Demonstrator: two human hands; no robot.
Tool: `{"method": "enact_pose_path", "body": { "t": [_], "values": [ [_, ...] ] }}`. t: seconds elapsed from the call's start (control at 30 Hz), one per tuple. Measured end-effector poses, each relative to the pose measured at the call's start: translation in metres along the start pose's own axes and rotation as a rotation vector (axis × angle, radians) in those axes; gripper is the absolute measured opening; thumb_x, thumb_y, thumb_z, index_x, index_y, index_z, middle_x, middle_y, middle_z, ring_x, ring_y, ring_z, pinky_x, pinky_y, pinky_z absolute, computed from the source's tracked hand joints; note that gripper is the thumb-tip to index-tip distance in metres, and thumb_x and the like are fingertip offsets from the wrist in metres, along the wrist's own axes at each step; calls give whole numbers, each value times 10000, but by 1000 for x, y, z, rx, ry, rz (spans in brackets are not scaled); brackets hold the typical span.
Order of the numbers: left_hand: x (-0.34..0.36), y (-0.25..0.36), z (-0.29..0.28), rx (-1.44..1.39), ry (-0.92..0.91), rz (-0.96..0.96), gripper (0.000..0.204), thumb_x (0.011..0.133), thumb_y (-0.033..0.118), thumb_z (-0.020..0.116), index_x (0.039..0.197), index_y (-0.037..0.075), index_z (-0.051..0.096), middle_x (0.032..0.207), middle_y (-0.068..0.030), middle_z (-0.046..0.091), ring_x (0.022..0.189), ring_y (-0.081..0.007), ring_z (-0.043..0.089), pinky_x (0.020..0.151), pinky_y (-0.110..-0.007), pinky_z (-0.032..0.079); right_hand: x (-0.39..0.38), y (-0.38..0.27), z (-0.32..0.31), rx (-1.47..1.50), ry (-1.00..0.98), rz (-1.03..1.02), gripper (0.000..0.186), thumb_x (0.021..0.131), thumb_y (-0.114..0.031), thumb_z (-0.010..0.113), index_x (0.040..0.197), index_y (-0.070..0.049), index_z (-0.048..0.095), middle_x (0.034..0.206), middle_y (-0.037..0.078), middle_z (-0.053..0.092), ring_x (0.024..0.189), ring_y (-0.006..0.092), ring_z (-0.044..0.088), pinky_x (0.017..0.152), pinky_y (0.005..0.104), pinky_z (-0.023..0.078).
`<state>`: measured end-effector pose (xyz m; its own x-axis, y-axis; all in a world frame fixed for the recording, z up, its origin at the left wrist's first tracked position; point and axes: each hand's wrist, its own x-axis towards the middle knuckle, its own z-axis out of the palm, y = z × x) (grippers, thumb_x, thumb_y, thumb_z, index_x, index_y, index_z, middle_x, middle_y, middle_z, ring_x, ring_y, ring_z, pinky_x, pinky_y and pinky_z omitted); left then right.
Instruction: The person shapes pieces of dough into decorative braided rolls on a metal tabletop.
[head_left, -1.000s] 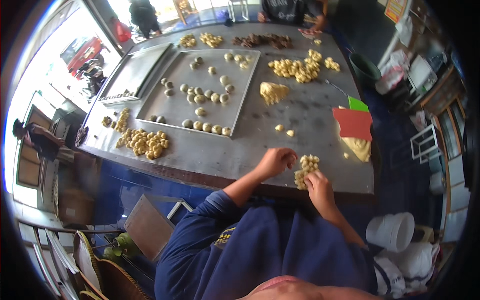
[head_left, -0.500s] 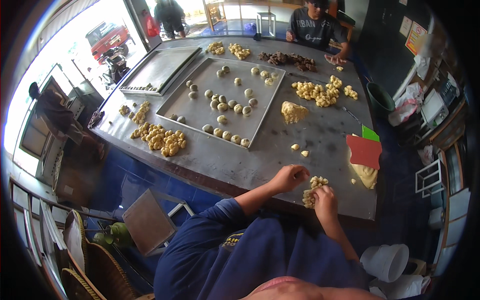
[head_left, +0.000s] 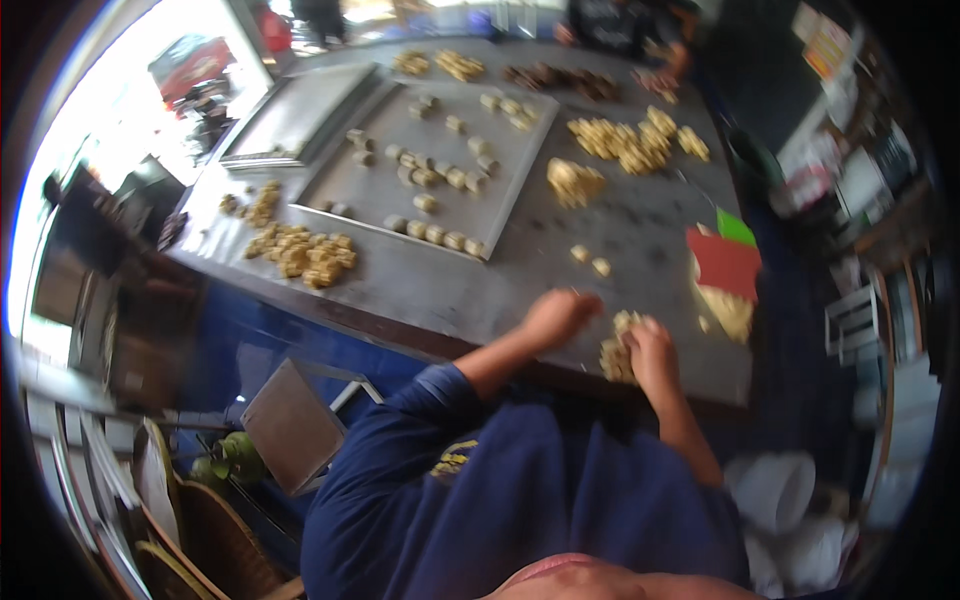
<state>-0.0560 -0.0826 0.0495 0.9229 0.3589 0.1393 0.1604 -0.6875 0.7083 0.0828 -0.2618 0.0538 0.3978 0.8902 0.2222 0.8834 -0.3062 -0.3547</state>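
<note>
Right hand [head_left: 652,348] touches one dough cluster [head_left: 616,363], left hand [head_left: 560,317] near two lumps [head_left: 601,267] (grips unclear).

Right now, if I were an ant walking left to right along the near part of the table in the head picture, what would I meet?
Big heap of yellow dough pieces → left hand → small cluster of dough pieces → right hand → flat red sheet.

Daylight floods from a white, overexposed street opening [head_left: 100,120] at upper left; the right side lies dimmer. Pale sheen marks the broad grey metal tabletop [head_left: 640,232]. Motion blur smears the small, round, pale-and-grey balls [head_left: 425,203] and bare left hand [head_left: 560,318]. Straight edges bow toward black corners.
</note>
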Motion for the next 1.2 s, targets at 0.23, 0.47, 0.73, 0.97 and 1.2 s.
{"method": "enact_pose_path", "body": {
  "t": [0.23,0.47,0.73,0.97,1.2],
  "values": [
    [-3,1,2,106,223,178,246,784,142,713,1030,130,714,1024,-85,659,984,-285,618,907,-392,472,17,5,-17,323,62,74,113,819,-17,679,914,-26,619,858,147,665,804,324,664,696,371,511],
    [-4,6,27,102,-100,169,204,794,252,705,956,133,740,974,-108,682,911,-315,642,797,-425,518,14,-2,1,97,-56,46,53,844,-98,629,893,-90,649,942,140,654,915,360,616,756,439,500],
    [-5,16,38,-39,-42,227,215,686,188,750,844,93,640,889,-121,654,881,-335,630,782,-445,500,31,3,3,127,40,71,44,840,-100,643,877,-91,664,897,136,628,897,357,596,772,452,485],
    [-4,12,31,-255,-137,38,274,656,150,739,905,79,649,830,-104,638,803,-299,631,737,-394,498,30,-1,-1,160,150,81,158,753,-35,715,900,-58,659,803,109,611,837,316,605,748,419,483],
    [8,-6,21,-370,112,345,155,730,99,712,881,63,717,852,-96,653,847,-234,648,760,-353,526,29,33,0,39,82,-143,147,723,-52,763,842,-40,677,812,104,610,733,282,616,700,377,497]
  ]
}}
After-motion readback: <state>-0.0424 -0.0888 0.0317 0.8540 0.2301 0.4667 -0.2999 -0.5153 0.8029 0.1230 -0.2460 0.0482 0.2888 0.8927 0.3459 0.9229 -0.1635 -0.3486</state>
